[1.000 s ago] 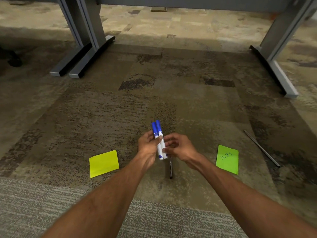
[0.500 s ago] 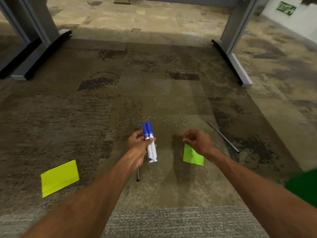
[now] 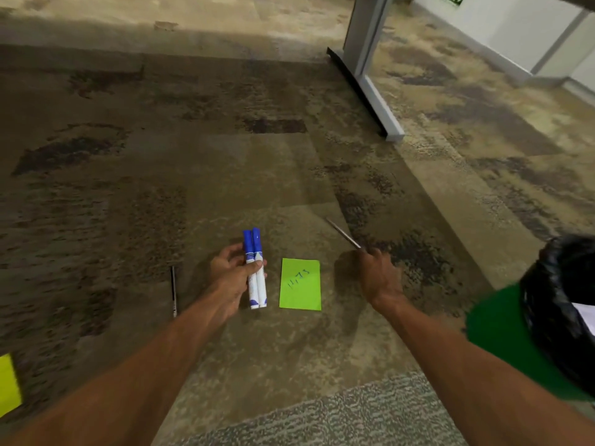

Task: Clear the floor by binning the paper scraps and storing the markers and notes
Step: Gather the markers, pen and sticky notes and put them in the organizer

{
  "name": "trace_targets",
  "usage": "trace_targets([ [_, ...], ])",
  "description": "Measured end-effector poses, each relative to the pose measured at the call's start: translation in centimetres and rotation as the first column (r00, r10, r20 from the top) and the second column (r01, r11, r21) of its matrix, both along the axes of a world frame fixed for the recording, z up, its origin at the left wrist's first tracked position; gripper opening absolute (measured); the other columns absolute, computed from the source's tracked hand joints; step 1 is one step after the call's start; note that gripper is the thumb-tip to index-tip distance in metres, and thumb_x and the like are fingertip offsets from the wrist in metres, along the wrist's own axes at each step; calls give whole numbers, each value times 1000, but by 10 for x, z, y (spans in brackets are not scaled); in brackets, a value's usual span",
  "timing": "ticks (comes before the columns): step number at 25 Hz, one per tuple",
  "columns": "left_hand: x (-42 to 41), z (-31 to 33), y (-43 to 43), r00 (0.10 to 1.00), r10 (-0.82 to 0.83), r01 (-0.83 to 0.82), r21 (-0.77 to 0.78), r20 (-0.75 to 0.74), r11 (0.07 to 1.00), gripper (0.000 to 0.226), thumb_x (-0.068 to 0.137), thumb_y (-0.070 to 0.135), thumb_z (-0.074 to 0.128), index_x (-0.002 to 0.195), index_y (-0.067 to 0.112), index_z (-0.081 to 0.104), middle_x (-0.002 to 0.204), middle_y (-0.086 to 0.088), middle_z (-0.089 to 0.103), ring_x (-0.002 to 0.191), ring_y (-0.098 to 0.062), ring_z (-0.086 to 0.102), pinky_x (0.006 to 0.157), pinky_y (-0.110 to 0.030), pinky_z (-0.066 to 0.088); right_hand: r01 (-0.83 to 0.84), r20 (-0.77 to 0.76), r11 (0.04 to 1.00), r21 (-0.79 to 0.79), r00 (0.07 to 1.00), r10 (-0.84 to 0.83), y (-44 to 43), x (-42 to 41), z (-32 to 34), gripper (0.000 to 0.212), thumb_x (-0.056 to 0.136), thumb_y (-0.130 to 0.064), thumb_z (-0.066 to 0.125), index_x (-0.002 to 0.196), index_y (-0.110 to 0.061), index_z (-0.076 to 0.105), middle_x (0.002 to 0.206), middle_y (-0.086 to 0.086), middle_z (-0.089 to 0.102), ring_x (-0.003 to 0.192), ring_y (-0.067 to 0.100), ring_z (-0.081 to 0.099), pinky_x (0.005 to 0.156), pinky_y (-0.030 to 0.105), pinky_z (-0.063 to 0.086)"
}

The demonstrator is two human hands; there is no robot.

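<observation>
Since half a second ago the right hand [image 3: 378, 278] has crossed the green note [image 3: 300, 284] to the thin pen [image 3: 344, 234] — fingers closing on it; left hand [image 3: 232, 272] clamped on two blue markers [image 3: 256, 268].

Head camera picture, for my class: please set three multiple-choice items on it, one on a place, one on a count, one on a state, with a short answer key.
1. The green note lies
A. between the hands
B. inside the bin
C. under the desk leg

2. Blue-capped markers in the left hand:
A. one
B. two
C. four

3. The right hand is
A. flat on the carpet
B. closed at the end of the thin pen
C. holding the note

Key: 1 A, the note sits on carpet between both hands. 2 B, two caps show side by side. 3 B, fingers curl at the pen's near end.
</observation>
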State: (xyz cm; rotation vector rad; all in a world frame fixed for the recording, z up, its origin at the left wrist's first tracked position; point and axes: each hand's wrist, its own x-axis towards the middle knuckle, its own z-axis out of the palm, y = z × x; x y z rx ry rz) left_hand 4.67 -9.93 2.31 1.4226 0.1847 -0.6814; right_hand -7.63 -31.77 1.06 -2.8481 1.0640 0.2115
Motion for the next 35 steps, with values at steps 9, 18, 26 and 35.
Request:
trace_targets([
  [9, 4, 19, 37, 1000, 10, -10, -10, 26, 1000, 48, 86, -15, 55, 131, -4, 43, 126, -33, 56, 70, -28, 59, 51, -24, 57, -39, 145, 998, -41, 988, 44, 26, 23, 17, 44, 84, 5, 47, 125, -9, 39, 120, 22, 54, 110, 38, 53, 77, 42, 47],
  [18, 9, 33, 124, 979, 196, -199, 68, 46, 978, 47, 83, -14, 59, 127, -2, 45, 121, -30, 61, 73, -30, 62, 70, -41, 53, -296, 281, 877, 379, 939, 196, 172, 95, 17, 26, 88, -15, 58, 110, -2, 57, 113, 26, 64, 107, 40, 59, 80, 40, 45],
  [26, 12, 34, 196, 937, 342, -349, 117, 72, 930, 49, 80, -17, 61, 126, -6, 46, 123, -31, 59, 99, -33, 60, 99, -59, 46, -200, 109, 840, 505, 980, 168, 264, 96, 6, 28, 84, -7, 54, 111, -2, 60, 115, 23, 64, 108, 38, 62, 83, 36, 53],
  [35, 8, 22, 219, 941, 333, -339, 150, 63, 929, 49, 79, -15, 64, 122, -2, 47, 118, -25, 62, 98, -34, 62, 95, -52, 50, -116, 135, 853, 509, 989, 54, 278, 103, -3, 25, 86, -3, 57, 110, -2, 63, 106, 17, 68, 98, 31, 67, 78, 34, 56],
])
